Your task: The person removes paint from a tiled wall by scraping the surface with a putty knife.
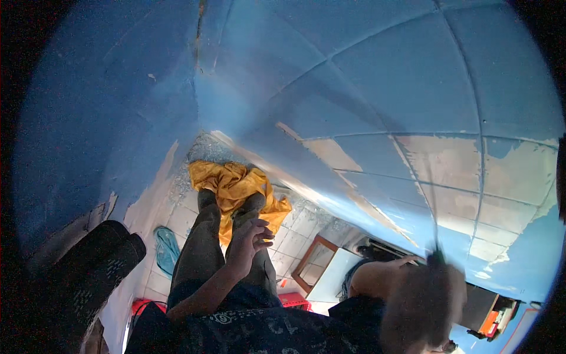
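My left hand (252, 241) hangs in front of my thigh with its fingers curled in; nothing shows between them. At lower right my right hand (433, 295) is close to the camera and smeared by motion. It grips a tool (436, 256) with a dark handle and a long thin shaft or edge-on blade pointing up along the wall; its exact kind cannot be made out. Beyond the tool, the blue wall (377, 76) has bare pale patches (448, 168) with ragged paint edges. A yellow-orange cloth (233, 183) lies on the floor around my feet.
White floor tiles (289, 245) carry grey debris along the wall's foot. A blue bag or cloth (166, 251) lies left of my legs. To the right are a brown-framed panel (315, 262), a red item (295, 301) and a dark box (480, 307). Dark padded shapes (106, 265) fill the near left.
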`<state>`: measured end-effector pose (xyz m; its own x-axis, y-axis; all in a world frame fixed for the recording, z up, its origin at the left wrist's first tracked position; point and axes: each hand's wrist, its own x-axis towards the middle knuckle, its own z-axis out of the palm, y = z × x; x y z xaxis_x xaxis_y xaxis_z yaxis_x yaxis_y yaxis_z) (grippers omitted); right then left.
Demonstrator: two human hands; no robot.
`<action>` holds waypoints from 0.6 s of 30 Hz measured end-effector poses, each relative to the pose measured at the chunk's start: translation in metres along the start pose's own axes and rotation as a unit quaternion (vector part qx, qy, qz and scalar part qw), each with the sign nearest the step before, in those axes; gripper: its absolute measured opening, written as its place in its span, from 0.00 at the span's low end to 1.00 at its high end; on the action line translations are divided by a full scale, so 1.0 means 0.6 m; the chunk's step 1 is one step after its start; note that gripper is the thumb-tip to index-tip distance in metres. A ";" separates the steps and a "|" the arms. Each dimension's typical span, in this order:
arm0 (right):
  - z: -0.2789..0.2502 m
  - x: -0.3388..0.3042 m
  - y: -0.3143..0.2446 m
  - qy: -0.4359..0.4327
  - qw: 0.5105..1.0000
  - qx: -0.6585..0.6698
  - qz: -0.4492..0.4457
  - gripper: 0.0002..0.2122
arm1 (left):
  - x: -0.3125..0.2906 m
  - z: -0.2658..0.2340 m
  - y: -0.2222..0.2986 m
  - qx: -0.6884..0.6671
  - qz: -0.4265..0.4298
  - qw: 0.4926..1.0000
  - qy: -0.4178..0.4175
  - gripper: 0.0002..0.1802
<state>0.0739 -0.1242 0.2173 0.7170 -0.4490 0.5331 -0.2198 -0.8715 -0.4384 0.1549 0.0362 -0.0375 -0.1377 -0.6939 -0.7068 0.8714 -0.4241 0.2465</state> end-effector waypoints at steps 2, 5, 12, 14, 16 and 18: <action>0.007 -0.006 0.019 -0.054 0.998 0.038 0.022 0.10 | 0.000 -0.013 0.005 -0.001 0.010 1.000 0.025 0.12; 0.020 -0.005 0.010 0.005 1.000 -0.005 -0.016 0.11 | 0.004 -0.007 0.001 -0.018 -0.006 1.000 -0.006 0.12; 0.033 -0.007 -0.029 0.062 0.993 -0.086 -0.051 0.10 | 0.005 -0.013 0.002 0.002 -0.009 1.000 0.008 0.12; 0.023 -0.013 -0.040 0.079 0.986 -0.146 0.026 0.08 | 0.000 -0.005 -0.002 0.010 -0.019 1.000 0.012 0.12; 0.020 -0.022 -0.056 0.040 0.944 -0.259 0.199 0.07 | 0.002 -0.007 -0.002 0.005 0.021 1.000 0.000 0.12; 0.037 -0.022 -0.062 -0.054 0.834 -0.373 0.403 0.06 | 0.006 -0.028 -0.001 -0.001 0.019 1.000 0.015 0.12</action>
<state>0.0874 -0.0814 0.2110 0.1847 -0.9630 0.1963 -0.9805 -0.1941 -0.0296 0.1617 0.0440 -0.0512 -0.0897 -0.6920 -0.7163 0.8768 -0.3961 0.2728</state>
